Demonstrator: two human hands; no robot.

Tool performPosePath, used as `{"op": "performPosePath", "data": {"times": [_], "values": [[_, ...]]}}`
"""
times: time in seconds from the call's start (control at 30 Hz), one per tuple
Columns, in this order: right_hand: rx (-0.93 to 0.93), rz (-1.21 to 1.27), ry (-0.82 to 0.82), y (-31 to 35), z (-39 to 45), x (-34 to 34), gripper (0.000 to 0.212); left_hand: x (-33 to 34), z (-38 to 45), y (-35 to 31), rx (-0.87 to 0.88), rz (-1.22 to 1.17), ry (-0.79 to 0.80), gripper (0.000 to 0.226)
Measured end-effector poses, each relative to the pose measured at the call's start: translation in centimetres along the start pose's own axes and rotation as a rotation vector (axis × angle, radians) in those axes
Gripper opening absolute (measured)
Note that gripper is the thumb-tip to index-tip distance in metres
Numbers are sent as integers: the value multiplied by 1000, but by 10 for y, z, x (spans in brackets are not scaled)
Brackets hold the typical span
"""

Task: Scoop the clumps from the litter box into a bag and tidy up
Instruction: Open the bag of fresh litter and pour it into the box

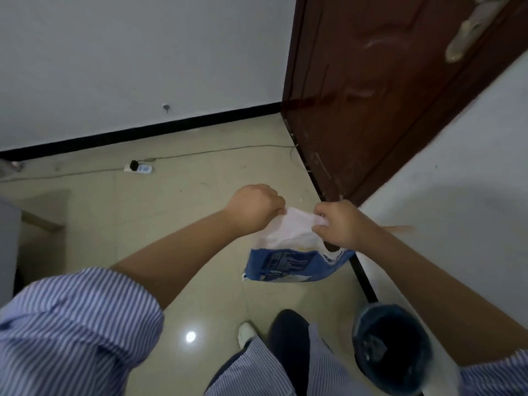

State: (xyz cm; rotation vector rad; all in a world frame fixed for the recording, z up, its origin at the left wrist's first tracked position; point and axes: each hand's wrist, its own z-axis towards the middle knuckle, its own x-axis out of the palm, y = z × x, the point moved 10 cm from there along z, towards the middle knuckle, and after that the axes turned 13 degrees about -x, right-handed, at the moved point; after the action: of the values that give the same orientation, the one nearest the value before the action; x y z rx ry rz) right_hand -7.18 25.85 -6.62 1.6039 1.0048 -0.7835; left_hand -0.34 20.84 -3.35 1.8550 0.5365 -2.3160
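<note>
A white-and-blue plastic bag (288,252) hangs in the air in front of me, above the floor. My left hand (254,208) grips the bag's top edge on the left. My right hand (338,224) pinches the top edge on the right. Between the two hands the white upper part of the bag is stretched. The printed blue lower part sags below. What is inside the bag is hidden. No litter box or scoop is in view.
A dark bin (391,347) with a liner stands by the white wall at lower right. A brown door (371,95) is ahead on the right. A power strip (138,167) with a cable lies on the tiled floor near the far wall. My shoe (245,334) is below.
</note>
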Motion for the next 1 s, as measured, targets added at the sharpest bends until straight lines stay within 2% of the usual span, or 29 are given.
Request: {"op": "performPosePath", "data": {"times": [0.1, 0.17, 0.2, 0.23, 0.3, 0.4, 0.5, 0.6, 0.67, 0.7, 0.73, 0.77, 0.8, 0.9, 0.93, 1.0], "values": [[-30, -55, 15, -10, 66, -19, 20, -15, 26, 44, 167, 63, -66, 18], [-77, -107, -5, -11, 119, -26, 5, -16, 39, 86, 202, 87, -57, 12], [-123, -152, -43, -6, 146, -31, 5, -14, 48, 109, 178, 107, -21, 20], [-205, -206, -109, -1, 173, -36, 16, -13, 56, 132, 152, 129, 8, 28], [-316, -238, -131, 5, 229, -39, 31, -14, 71, 181, 103, 156, 26, 33], [-418, -300, -141, 18, 307, -46, 12, -18, 86, 255, -17, 189, 70, 34], [-517, -395, -155, 48, 380, -50, 29, -21, 84, 333, -164, 252, 127, 36], [-606, -359, -234, 93, 459, -55, 32, -43, 76, 417, -259, 273, 85, 29], [-650, -337, -255, 134, 516, -62, 27, -63, 62, 483, -322, 306, 18, 10], [-657, -344, -237, 157, 545, -64, 20, -73, 52, 518, -361, 326, 3, 10], [-670, -361, -206, 180, 575, -65, 7, -83, 40, 552, -398, 338, -22, 20], [-684, -376, -155, 203, 605, -61, 11, -92, 29, 583, -430, 354, -50, 25], [-696, -395, -86, 222, 631, -54, 24, -98, 17, 613, -469, 362, -46, 26], [-725, -453, -3, 276, 705, -45, 39, -108, -11, 690, -559, 423, -23, 10], [-755, -458, 33, 294, 726, -38, 41, -107, -20, 714, -592, 426, 9, 11], [-809, -515, 124, 329, 762, -25, 37, -104, -38, 758, -678, 410, 84, 31]]}}
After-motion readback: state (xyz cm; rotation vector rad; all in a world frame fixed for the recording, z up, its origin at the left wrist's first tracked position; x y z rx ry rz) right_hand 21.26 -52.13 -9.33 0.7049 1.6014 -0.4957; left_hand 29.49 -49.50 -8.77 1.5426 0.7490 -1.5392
